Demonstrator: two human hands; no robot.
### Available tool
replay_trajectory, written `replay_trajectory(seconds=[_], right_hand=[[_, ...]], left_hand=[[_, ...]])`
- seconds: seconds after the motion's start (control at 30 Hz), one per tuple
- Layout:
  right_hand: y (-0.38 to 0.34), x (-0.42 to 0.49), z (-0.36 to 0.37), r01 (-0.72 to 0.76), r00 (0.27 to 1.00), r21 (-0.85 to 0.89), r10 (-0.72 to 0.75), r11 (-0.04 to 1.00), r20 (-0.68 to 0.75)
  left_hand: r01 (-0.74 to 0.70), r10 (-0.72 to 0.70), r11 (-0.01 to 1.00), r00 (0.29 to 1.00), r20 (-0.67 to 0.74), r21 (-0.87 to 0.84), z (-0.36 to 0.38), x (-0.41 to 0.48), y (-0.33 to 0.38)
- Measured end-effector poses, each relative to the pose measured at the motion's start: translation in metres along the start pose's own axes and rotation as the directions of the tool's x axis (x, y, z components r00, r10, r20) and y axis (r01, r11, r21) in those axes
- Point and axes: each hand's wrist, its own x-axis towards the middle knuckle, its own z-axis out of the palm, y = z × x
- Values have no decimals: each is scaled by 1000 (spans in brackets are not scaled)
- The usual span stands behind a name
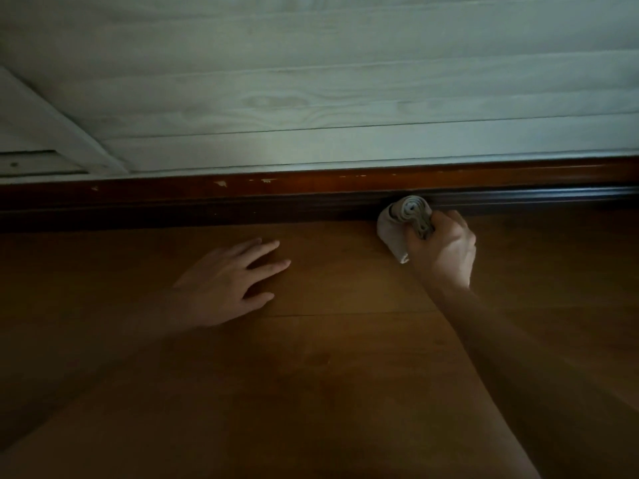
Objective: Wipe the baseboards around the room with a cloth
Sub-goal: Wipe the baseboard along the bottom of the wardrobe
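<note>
Cloth (397, 233) on the baseboard (242, 202) edge.
I see right hand (442, 247) gripping it; left hand (228, 285) flat, fingers straight, on open floor (328, 375).

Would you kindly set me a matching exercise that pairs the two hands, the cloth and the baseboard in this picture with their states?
Column one:
1 left hand
2 right hand
3 bunched pale grey cloth
4 dark reddish-brown wooden baseboard

Column two:
A chipped along its top edge
B rests open on the brown wooden floor
C held against the baseboard
D grips the cloth

Pairs: 1-B, 2-D, 3-C, 4-A
</note>
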Motion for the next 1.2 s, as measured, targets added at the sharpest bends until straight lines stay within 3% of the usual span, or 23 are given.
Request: replay_trajectory(seconds=[0.13, 0.3, 0.53, 0.7, 0.87, 1.03, 1.2], right_hand=[[4, 2, -4, -4, 1000, 21, 4, 1000, -24], [-4, 1, 4, 148, 986, 58, -151, 987, 69], [10, 3, -4, 61, 998, 63, -60, 996, -16], [3, 3, -2, 122, 990, 65, -126, 990, 68], [18, 5, -9, 18, 999, 49, -16, 999, -44], [16, 6, -7, 82, 996, 78, -83, 994, 13], [27, 12, -11, 65, 998, 53, -64, 996, -19]], left_hand=[[130, -142, 986, 982, -122, -103, 3, 23, 76], [360, -413, 894, 892, -183, -267, 26, 50, 154], [371, -415, 908, 865, -283, -198, 39, 52, 163], [372, -406, 913, 869, -283, -169, 35, 53, 164], [367, -402, 915, 868, -291, -169, 36, 55, 163], [370, -399, 916, 869, -293, -153, 34, 53, 164], [381, -403, 915, 872, -277, -134, 31, 54, 165]])
